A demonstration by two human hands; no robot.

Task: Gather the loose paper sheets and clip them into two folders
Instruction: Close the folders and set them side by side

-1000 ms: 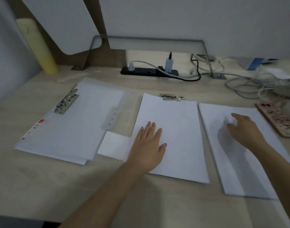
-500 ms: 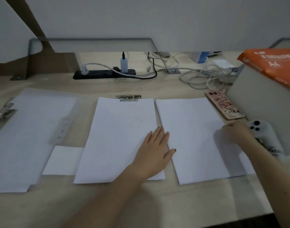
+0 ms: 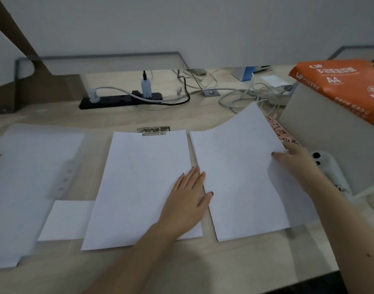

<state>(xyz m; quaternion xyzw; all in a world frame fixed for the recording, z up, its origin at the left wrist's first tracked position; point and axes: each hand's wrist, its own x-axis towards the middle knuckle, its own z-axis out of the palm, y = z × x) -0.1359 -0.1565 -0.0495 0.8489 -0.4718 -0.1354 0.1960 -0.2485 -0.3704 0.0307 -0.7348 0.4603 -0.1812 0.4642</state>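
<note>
A person sat at a desk (image 3: 139, 117), gathering loose paper. The right hand (image 3: 296, 164) pinched the right edge of the top sheet (image 3: 241, 166) of the right stack, lifting its far corner. The left hand (image 3: 188, 200) lay open and flat on the middle stack (image 3: 139, 183), which sat under a metal clip (image 3: 153, 131) at its far edge. Next, probably, the sheet must be carried left onto that stack.

wooden desk (image 3: 203, 262), paper stacks (image 3: 143, 183), power strip (image 3: 118, 100), cables (image 3: 241, 96)

White sheets (image 3: 241, 177) (orange ream (image 3: 341, 85), probably)
</note>
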